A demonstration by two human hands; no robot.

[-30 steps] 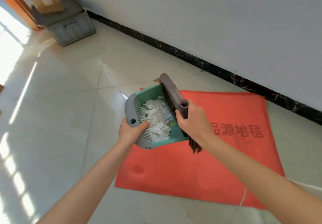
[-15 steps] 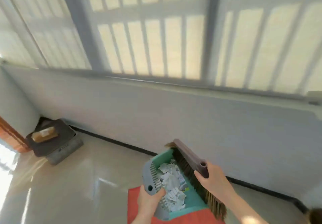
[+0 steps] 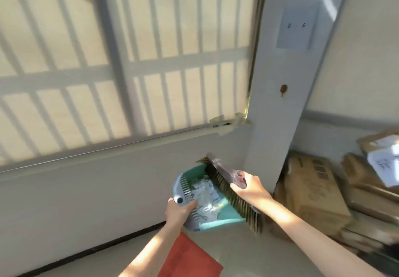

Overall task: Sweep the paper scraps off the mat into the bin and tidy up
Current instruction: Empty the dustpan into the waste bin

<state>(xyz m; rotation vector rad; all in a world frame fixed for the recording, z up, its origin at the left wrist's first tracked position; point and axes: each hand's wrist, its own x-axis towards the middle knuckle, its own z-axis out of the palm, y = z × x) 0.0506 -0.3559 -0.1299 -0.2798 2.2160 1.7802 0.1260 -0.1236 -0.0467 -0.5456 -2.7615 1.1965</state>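
The left hand [image 3: 178, 211] grips one teal plastic dustpan [image 3: 224, 218] with a grey comb edge, heaped with crumpled white scraps [image 3: 205, 199]. The right hand [image 3: 248, 188] holds one bristly brush [image 3: 228, 187] along its rim.

Left hand [image 3: 179, 208] and right hand [image 3: 248, 188] are bare, and both forearms [image 3: 302, 227] bare to the picture's edge.

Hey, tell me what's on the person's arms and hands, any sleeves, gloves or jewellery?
Nothing worn shows. The left hand and right hand are ungloved, the left forearm and right forearm are bare to the frame edge, and no watch, bracelet or ring is visible.
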